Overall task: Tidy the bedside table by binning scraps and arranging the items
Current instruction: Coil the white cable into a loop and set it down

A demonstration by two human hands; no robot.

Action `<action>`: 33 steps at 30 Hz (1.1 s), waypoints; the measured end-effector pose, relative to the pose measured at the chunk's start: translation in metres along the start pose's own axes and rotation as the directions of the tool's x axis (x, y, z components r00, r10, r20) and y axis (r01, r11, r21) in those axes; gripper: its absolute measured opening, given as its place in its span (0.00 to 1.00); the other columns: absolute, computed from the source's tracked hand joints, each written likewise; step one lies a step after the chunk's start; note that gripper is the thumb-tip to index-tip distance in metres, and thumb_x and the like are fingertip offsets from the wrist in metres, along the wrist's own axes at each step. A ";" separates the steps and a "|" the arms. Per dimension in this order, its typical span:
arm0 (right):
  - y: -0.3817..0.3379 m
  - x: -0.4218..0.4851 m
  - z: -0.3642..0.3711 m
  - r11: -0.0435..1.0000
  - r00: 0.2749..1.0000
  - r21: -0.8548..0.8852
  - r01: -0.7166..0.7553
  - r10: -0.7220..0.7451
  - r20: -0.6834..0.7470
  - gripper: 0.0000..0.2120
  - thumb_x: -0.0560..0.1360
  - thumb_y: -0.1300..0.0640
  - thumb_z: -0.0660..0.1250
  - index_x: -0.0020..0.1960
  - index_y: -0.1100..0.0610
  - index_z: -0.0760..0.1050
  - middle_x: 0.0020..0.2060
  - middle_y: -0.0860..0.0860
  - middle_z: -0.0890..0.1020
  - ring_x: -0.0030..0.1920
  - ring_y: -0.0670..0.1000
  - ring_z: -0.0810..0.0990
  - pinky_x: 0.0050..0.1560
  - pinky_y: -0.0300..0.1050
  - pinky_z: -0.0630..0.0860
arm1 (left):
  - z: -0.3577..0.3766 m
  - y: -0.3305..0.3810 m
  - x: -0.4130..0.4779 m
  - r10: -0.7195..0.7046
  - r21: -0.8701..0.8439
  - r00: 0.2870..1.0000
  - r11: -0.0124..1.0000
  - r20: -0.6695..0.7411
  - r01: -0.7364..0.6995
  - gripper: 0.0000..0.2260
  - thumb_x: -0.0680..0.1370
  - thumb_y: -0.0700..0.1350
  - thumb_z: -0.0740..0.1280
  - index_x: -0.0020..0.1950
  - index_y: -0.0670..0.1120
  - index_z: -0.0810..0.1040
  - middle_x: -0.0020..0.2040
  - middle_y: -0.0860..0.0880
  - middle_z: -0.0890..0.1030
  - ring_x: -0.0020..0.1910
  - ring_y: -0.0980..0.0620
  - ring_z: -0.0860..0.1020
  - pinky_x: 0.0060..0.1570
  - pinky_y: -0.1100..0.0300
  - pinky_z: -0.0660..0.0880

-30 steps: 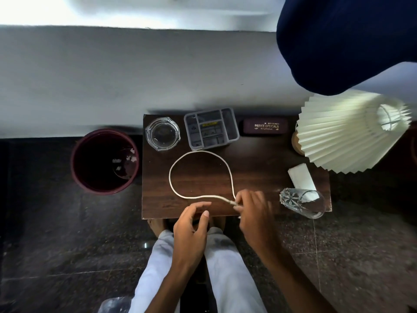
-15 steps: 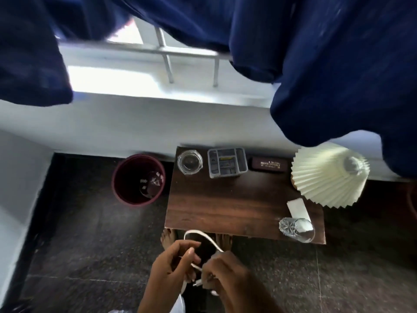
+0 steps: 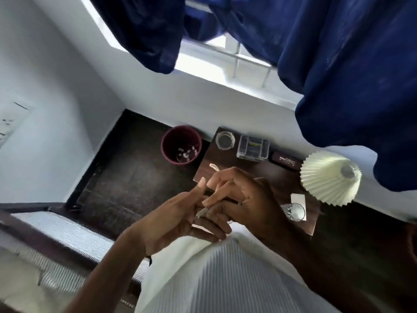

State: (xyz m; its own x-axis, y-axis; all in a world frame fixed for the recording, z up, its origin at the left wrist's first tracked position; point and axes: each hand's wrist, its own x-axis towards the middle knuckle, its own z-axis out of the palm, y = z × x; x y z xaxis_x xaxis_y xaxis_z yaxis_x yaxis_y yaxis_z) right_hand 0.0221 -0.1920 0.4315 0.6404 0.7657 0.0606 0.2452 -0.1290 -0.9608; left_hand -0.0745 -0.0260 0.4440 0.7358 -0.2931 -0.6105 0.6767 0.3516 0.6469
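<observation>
A thin white cable [image 3: 213, 167] is lifted above the dark wooden bedside table [image 3: 282, 178]. My right hand [image 3: 244, 193] pinches it, and a loop of it sticks out beyond the fingers. My left hand [image 3: 176, 214] is held against the right with fingers fairly straight and thumb up; the cable's plug end [image 3: 203, 211] lies across those fingers. How the cable runs between the hands is hidden. A maroon bin [image 3: 167, 152] with scraps inside stands on the floor left of the table.
Along the table's back edge sit a glass ashtray [image 3: 225, 140], a grey compartment organiser [image 3: 253, 148] and a dark spectacle case [image 3: 286, 163]. A pleated lamp [image 3: 329, 177], white paper [image 3: 298, 197] and glass tumbler [image 3: 293, 212] are at the right. Blue curtains [image 3: 338, 64] hang overhead.
The cable came off the tabletop and is gathered between both hands. The view has pulled back and swung left, and the hands rose closer to the camera.
</observation>
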 end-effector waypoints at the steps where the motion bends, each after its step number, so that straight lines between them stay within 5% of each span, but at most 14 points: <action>1: -0.009 0.001 -0.002 1.000 0.999 0.015 0.012 -0.012 0.038 0.17 0.69 0.61 0.78 0.53 0.49 0.77 0.41 0.45 0.87 0.44 0.50 0.85 0.45 0.51 0.82 | 0.002 0.002 -0.008 0.023 -0.007 0.999 1.000 0.037 -0.023 0.30 0.82 0.63 0.57 0.57 0.36 0.82 0.51 0.36 0.85 0.47 0.46 0.85 0.50 0.54 0.82; 5: -0.031 0.000 -0.010 0.999 0.990 -0.025 0.033 -0.029 0.137 0.18 0.73 0.61 0.75 0.59 0.51 0.75 0.41 0.45 0.86 0.46 0.45 0.85 0.47 0.42 0.81 | 0.002 0.009 -0.026 0.056 0.115 0.990 0.991 0.133 -0.071 0.22 0.81 0.52 0.63 0.63 0.35 0.79 0.50 0.38 0.86 0.46 0.48 0.86 0.49 0.57 0.82; 9: -0.024 -0.001 -0.019 0.981 0.988 0.152 -0.124 0.108 0.113 0.18 0.79 0.71 0.63 0.66 0.60 0.71 0.60 0.52 0.83 0.63 0.49 0.81 0.61 0.41 0.77 | 0.003 0.019 -0.034 0.085 0.138 0.979 0.984 0.187 -0.112 0.13 0.82 0.42 0.63 0.62 0.38 0.81 0.50 0.40 0.86 0.46 0.48 0.86 0.50 0.56 0.82; 12: -0.010 -0.006 -0.017 0.974 0.950 0.061 -0.218 0.198 0.242 0.21 0.79 0.71 0.63 0.71 0.58 0.71 0.66 0.45 0.79 0.70 0.45 0.74 0.68 0.38 0.71 | 0.008 0.024 -0.038 0.155 0.043 0.938 0.983 0.311 -0.177 0.11 0.82 0.41 0.63 0.60 0.41 0.82 0.51 0.42 0.87 0.47 0.49 0.86 0.51 0.57 0.81; 15: -0.005 -0.024 0.004 0.942 0.908 -0.075 -0.326 0.334 0.251 0.14 0.79 0.58 0.68 0.64 0.59 0.77 0.52 0.39 0.80 0.62 0.51 0.81 0.64 0.42 0.75 | 0.023 0.025 -0.034 0.284 -0.096 0.899 0.959 0.333 -0.267 0.11 0.81 0.42 0.65 0.61 0.41 0.83 0.51 0.43 0.87 0.48 0.50 0.86 0.52 0.59 0.81; 18: -0.009 -0.043 0.029 0.915 0.911 0.011 -0.404 0.401 0.096 0.33 0.76 0.30 0.58 0.58 0.58 0.79 0.46 0.41 0.81 0.49 0.46 0.82 0.63 0.54 0.77 | 0.037 0.028 -0.023 0.434 -0.188 0.877 0.897 0.206 -0.400 0.11 0.81 0.42 0.66 0.60 0.42 0.84 0.53 0.43 0.87 0.51 0.49 0.86 0.52 0.60 0.81; 21: -0.020 -0.060 0.043 0.924 0.930 0.109 -0.366 0.360 0.072 0.23 0.79 0.36 0.58 0.48 0.55 0.78 0.40 0.47 0.82 0.43 0.57 0.83 0.49 0.66 0.77 | 0.042 0.034 -0.004 0.593 0.001 0.803 0.804 -0.057 -0.594 0.12 0.80 0.40 0.64 0.61 0.41 0.82 0.56 0.43 0.87 0.57 0.46 0.85 0.55 0.59 0.81; 24: -0.041 -0.070 0.036 0.945 0.952 -0.120 -0.304 0.306 0.004 0.08 0.79 0.42 0.64 0.51 0.45 0.76 0.38 0.43 0.82 0.39 0.44 0.83 0.45 0.50 0.81 | 0.040 0.030 0.015 0.687 0.263 0.713 0.721 -0.143 -0.641 0.10 0.80 0.37 0.66 0.60 0.43 0.82 0.57 0.46 0.87 0.58 0.48 0.85 0.57 0.57 0.81; 27: -0.063 -0.068 0.009 0.838 0.979 -0.507 -0.203 0.184 -0.088 0.13 0.78 0.41 0.61 0.50 0.48 0.78 0.37 0.42 0.82 0.38 0.40 0.80 0.42 0.39 0.77 | 0.035 0.011 0.024 0.752 0.671 0.657 0.512 -0.048 -0.537 0.12 0.81 0.36 0.67 0.45 0.54 0.81 0.51 0.57 0.87 0.48 0.56 0.86 0.46 0.61 0.81; 29: -0.082 -0.063 -0.019 0.797 0.985 -0.582 -0.163 0.102 -0.136 0.15 0.76 0.38 0.62 0.44 0.48 0.79 0.32 0.37 0.78 0.35 0.35 0.77 0.38 0.27 0.71 | 0.032 0.000 0.027 0.740 0.793 0.671 0.382 0.044 -0.474 0.14 0.81 0.37 0.67 0.39 0.53 0.73 0.38 0.56 0.83 0.33 0.57 0.80 0.33 0.58 0.77; 31: -0.098 -0.054 -0.050 0.810 0.986 -0.567 -0.150 0.083 -0.143 0.17 0.71 0.32 0.64 0.42 0.46 0.78 0.30 0.38 0.78 0.32 0.38 0.78 0.33 0.28 0.70 | 0.039 -0.004 0.023 0.697 0.787 0.713 0.393 0.083 -0.476 0.11 0.83 0.42 0.64 0.41 0.48 0.71 0.33 0.52 0.79 0.30 0.55 0.76 0.30 0.56 0.74; 33: -0.099 -0.043 -0.072 0.868 0.982 -0.478 -0.134 0.052 -0.180 0.18 0.68 0.32 0.70 0.40 0.47 0.78 0.30 0.41 0.81 0.33 0.42 0.80 0.32 0.33 0.72 | 0.058 -0.003 0.014 0.613 0.612 0.789 0.610 0.038 -0.503 0.12 0.83 0.47 0.60 0.43 0.44 0.75 0.33 0.52 0.79 0.31 0.55 0.76 0.32 0.60 0.72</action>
State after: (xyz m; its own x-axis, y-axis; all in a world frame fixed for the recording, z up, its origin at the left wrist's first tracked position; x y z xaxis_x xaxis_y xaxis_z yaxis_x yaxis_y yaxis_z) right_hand 0.0226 -0.2570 0.5434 0.7731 0.6316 0.0580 0.4750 -0.5160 -0.7129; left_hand -0.0650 -0.0833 0.4600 0.9964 -0.0500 -0.0679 0.0578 -0.1819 0.9816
